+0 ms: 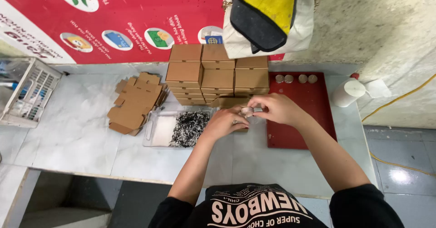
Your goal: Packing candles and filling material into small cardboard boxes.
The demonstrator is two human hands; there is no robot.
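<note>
Both hands' fingers (254,106) pinch a small jar (247,111) near the red tray's (295,137) left edge.

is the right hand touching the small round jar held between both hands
Touching. The head view shows the right hand with its fingertips closed on the small round jar, no gap visible, while the left hand steadies it from the other side.

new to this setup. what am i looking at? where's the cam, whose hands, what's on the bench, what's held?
One picture, from a camera worn on a person's head, looking down at their own bare hands; no robot. The left hand and right hand meet over a small round jar, pinched between the fingers. On the marble table: stacked brown boxes, flat unfolded box blanks, a clear tray of shredded paper, a red tray with four more jars, and a white roll.
</note>
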